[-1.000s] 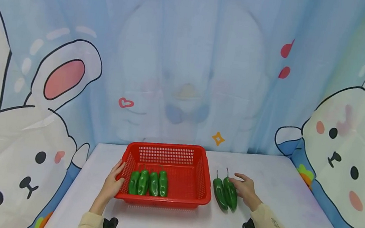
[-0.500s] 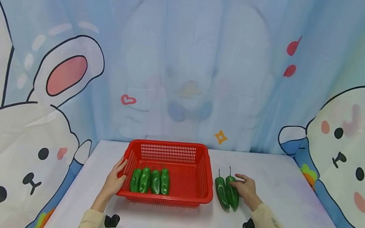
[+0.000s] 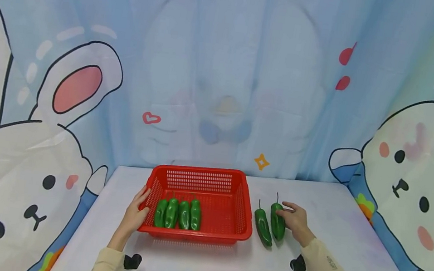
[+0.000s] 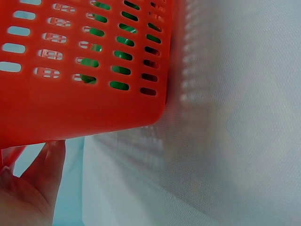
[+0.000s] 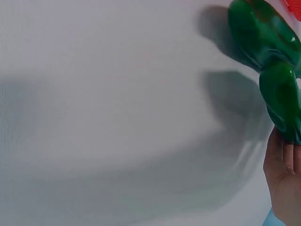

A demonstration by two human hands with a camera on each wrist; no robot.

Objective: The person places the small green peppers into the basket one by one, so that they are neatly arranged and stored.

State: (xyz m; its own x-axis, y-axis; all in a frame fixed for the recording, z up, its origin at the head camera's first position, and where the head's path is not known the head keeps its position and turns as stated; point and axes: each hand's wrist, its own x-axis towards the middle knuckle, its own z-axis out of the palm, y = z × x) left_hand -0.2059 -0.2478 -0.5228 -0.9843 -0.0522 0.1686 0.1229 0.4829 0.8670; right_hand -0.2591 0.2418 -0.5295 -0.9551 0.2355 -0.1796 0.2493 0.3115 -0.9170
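My left hand (image 3: 133, 217) holds the left rim of a red plastic basket (image 3: 203, 237), its thumb at the near side. In the left wrist view this hand (image 4: 33, 183) shows at the basket's corner. Several green peppers (image 3: 171, 214) lie side by side in the basket's left half. To the right of the basket, my right hand (image 3: 294, 221) pinches a green pepper (image 3: 278, 226) by its upper right side, slightly raised. Another green pepper (image 3: 262, 228) lies between it and the basket. The right wrist view shows the held pepper (image 5: 280, 92) above the fingertips.
A white cloth-covered table (image 3: 199, 270) bears everything. Behind it hangs a light blue curtain (image 3: 225, 72) with printed rabbits on both sides. Dark wrist-camera pieces stick out beside both sleeves.
My right hand has moved slightly up and away with its pepper, which now stands apart from the other pepper. My left hand and the basket stay in place.
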